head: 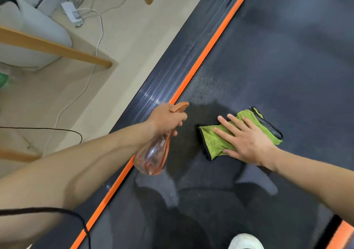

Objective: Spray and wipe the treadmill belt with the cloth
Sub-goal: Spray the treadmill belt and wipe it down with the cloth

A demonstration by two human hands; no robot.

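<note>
Seen from above, a person leans over a dark treadmill belt edged by an orange strip. The left hand is wrapped around the neck of a clear pinkish spray bottle, nozzle aimed at the belt. The right hand lies flat, fingers spread, pressing a folded green cloth onto the belt just beside the bottle. A white shoe shows at the bottom edge. White cables trail over the beige floor on the left.
</note>
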